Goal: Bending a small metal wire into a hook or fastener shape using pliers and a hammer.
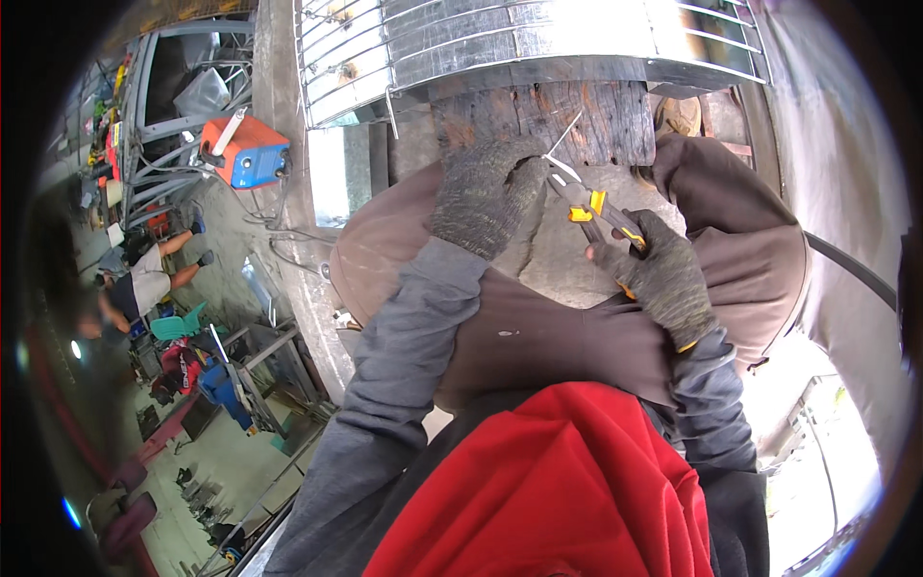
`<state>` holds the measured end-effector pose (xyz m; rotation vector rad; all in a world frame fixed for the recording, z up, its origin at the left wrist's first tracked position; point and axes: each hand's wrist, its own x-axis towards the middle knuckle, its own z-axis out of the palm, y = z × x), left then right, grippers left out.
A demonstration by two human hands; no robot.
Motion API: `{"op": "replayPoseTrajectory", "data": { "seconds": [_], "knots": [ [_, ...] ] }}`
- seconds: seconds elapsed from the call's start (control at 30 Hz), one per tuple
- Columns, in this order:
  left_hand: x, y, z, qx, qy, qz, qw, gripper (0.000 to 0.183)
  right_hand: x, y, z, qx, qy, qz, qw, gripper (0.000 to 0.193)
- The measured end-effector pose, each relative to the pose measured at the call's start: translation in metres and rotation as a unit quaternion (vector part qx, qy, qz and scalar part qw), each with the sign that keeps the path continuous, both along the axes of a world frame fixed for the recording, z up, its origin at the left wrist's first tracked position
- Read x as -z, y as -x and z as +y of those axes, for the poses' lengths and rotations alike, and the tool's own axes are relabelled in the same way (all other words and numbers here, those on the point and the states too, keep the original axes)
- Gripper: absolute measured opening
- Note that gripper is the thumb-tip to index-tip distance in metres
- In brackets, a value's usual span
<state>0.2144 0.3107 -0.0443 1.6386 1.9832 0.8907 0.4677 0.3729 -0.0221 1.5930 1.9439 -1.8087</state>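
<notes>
My right hand (663, 274), in a dark knitted glove, is closed around the handles of a pair of pliers (598, 204) with yellow and dark grips. The metal jaws point up and left, meeting a thin metal wire (565, 135) that sticks up at a slant. My left hand (488, 195), gloved the same way, is curled right beside the jaws. Its fingers appear to pinch the wire's lower end, though the glove hides most of the grip. Both hands are between my bent knees, above a grey stone-like surface (577, 240).
Ahead lies a worn wooden block (586, 120) below a shiny metal sheet (500, 38) with a rod grille (423, 29). To the left stand an orange-and-blue machine (245, 154) with cables and metal frames (163, 125). Farther left, another person (154, 274) is seen. Grey cloth (836, 163) hangs right.
</notes>
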Motion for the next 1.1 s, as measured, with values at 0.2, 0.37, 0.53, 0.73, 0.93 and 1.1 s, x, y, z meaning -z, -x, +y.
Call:
{"op": "replayPoseTrajectory", "data": {
  "seconds": [0.2,0.37,0.53,0.73,0.93,1.1],
  "knots": [
    [0.0,0.006,0.0,-0.078,0.014,-0.097,0.992,0.021,0.004,-0.009,0.011,-0.022,0.045,0.073,0.996,0.034],
    [-0.007,0.018,0.0,-0.175,0.148,-0.452,0.862,0.027,-0.001,-0.018,0.008,0.091,0.183,0.229,0.952,0.032],
    [-0.005,0.014,-0.003,-0.183,0.119,-0.592,0.776,0.03,0.002,-0.021,0.013,0.043,0.209,0.251,0.944,0.039],
    [-0.005,0.013,-0.004,-0.156,0.119,-0.617,0.762,0.029,0.009,-0.017,0.013,0.042,0.234,0.239,0.941,0.045],
    [0.003,0.008,-0.004,-0.121,0.12,-0.546,0.82,0.025,0.003,-0.007,0.012,0.064,0.227,0.279,0.931,0.044],
    [0.022,0.01,-0.01,-0.121,0.113,-0.476,0.864,0.023,0.013,-0.001,0.014,0.081,0.243,0.25,0.934,0.033]
  ]
}}
